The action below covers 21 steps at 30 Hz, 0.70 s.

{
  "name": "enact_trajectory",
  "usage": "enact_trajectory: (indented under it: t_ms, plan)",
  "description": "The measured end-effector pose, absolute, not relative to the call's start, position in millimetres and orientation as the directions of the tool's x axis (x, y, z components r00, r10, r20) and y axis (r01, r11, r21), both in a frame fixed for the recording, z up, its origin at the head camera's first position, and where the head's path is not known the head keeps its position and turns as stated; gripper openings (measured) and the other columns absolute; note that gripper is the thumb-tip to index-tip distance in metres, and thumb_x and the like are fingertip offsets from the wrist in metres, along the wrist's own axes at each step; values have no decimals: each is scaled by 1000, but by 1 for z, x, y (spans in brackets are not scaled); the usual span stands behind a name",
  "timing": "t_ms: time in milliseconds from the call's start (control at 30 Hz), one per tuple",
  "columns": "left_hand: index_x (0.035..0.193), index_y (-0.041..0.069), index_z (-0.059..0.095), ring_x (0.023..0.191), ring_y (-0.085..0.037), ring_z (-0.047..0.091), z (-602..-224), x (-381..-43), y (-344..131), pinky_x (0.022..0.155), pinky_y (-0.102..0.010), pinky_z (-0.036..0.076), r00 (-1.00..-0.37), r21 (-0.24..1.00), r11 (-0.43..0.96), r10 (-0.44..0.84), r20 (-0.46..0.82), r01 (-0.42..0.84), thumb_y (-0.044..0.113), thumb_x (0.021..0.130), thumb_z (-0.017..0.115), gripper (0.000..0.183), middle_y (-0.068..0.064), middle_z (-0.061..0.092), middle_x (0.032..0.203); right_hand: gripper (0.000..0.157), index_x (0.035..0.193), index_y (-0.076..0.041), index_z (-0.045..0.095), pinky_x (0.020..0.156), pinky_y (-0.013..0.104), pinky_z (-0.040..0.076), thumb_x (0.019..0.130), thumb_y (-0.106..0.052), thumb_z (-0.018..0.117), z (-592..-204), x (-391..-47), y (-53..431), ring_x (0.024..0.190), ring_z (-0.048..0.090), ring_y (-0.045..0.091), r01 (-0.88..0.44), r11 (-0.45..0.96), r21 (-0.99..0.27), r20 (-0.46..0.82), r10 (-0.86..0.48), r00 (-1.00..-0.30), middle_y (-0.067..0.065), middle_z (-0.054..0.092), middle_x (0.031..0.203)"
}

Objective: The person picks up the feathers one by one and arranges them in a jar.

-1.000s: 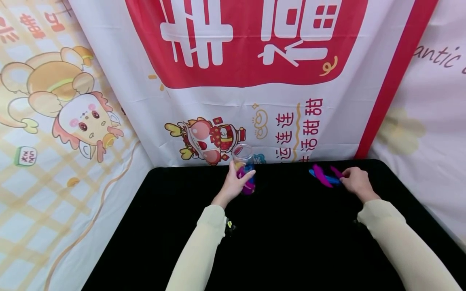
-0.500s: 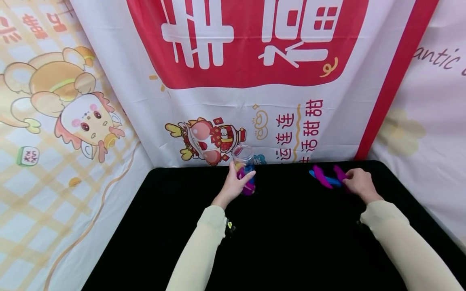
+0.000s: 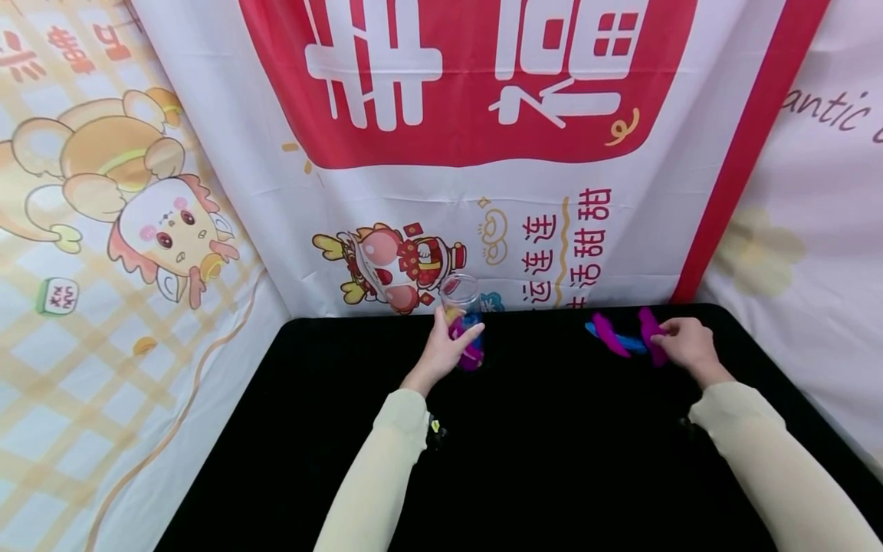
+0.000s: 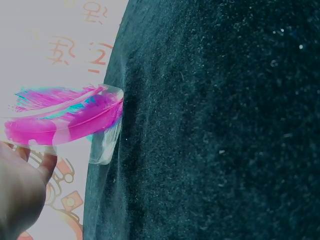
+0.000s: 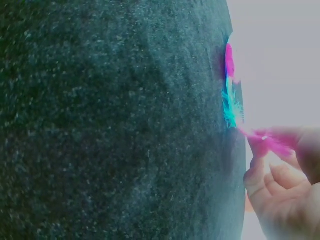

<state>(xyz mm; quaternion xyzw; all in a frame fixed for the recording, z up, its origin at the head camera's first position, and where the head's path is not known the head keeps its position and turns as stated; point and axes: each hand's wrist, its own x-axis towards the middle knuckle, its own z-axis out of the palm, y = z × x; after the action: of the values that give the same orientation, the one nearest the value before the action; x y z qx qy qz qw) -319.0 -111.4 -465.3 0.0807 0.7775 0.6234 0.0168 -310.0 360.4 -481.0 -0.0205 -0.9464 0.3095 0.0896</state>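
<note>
My left hand point(image 3: 441, 351) grips a clear upright cylinder point(image 3: 461, 289) near the back edge of the black table. Inside it are magenta, blue and yellowish feathers; in the left wrist view a magenta feather point(image 4: 75, 125) presses along the clear wall. Over on the right, my right hand point(image 3: 688, 343) pinches a magenta feather point(image 3: 650, 328) between thumb and fingers. Beside that feather a blue feather point(image 3: 631, 344) lies on the table, with a second magenta feather point(image 3: 608, 335) across it. The right wrist view shows the pinched feather point(image 5: 274, 143) just past the blue one's fluffy end.
The black cloth-covered table point(image 3: 524, 452) ends at a white and red printed curtain point(image 3: 552, 146) behind the cylinder. Printed cloths hang on the left point(image 3: 90, 322) and right point(image 3: 814, 253) sides.
My right hand has drawn slightly to the right, and the magenta feather it pinches now shows more fully, turned more upright. The left hand and cylinder have not moved.
</note>
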Motion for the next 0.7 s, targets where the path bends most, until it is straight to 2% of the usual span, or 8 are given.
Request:
enact_trajectory:
  t_ms: [133, 300, 433, 700]
  plan:
    - [146, 26, 27, 129, -29, 53, -464, -319, -112, 111, -50, 43, -986, 973, 206, 152, 70, 101, 54, 91, 73, 77, -9, 47, 143, 32, 108, 7, 71, 78, 55, 51, 94, -21, 72, -479, -309, 357, 94, 64, 44, -34, 801, -597, 182, 94, -979, 25, 72, 98]
    - [148, 27, 25, 133, -30, 50, -464, -320, -113, 113, -50, 41, -986, 977, 202, 161, 41, 73, 54, 92, 72, 79, -10, 45, 146, 27, 102, 3, 73, 71, 41, 51, 93, -23, 74, -474, -309, 350, 88, 66, 36, -52, 794, -606, 211, 98, -972, 21, 75, 94]
    - [151, 24, 22, 136, -31, 48, -457, -317, -113, 114, -51, 39, -984, 977, 211, 178, -1, 37, 48, 95, 71, 78, -12, 42, 150, 26, 102, 2, 74, 68, 34, 49, 92, -23, 76, -470, -309, 344, 82, 66, 27, -52, 782, -621, 213, 105, -972, 18, 76, 92]
    - [150, 28, 23, 135, -31, 48, -463, -320, -112, 114, -51, 39, -987, 978, 203, 156, 24, 56, 52, 92, 73, 81, -11, 43, 149, 27, 103, 3, 74, 63, 26, 49, 92, -21, 78, -463, -307, 333, 76, 64, 16, -52, 761, -647, 214, 115, -970, 20, 76, 95]
